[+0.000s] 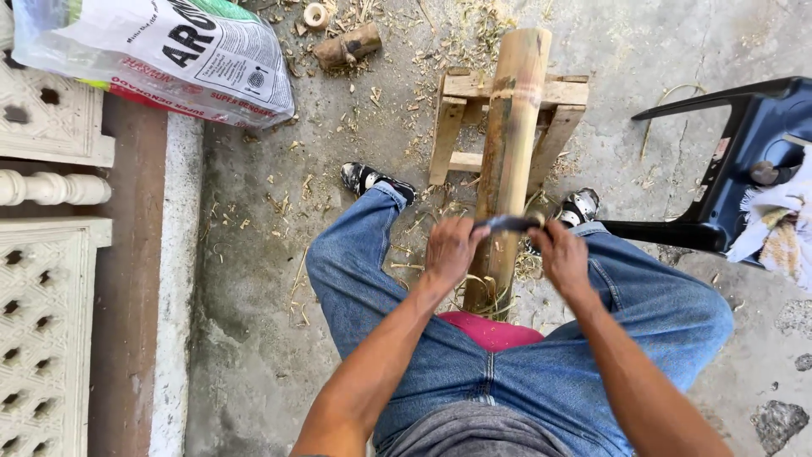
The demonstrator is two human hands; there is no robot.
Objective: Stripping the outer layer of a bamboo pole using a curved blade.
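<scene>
Bamboo pole (509, 161) is lying lengthwise from the seated person's lap up toward twelve o'clock, its far end resting on a small wooden stand (461, 118) and its near end sitting between the knees. A dark curved blade (510, 223) is lying crosswise on the pole, and both hands are gripping it: the left hand (450, 250) is curling its fingers closed around the blade's end at nine o'clock of the pole, while the right hand (562, 256) is clenching the other end at three o'clock. Shavings are littering the concrete floor (254, 279) around the stand. A printed plastic sack (161, 55) is lying at ten o'clock, a short cut log (347, 46) at eleven o'clock, and a dark blue plastic chair (744, 161) with a cloth (774, 224) draped on it is standing at three o'clock.
</scene>
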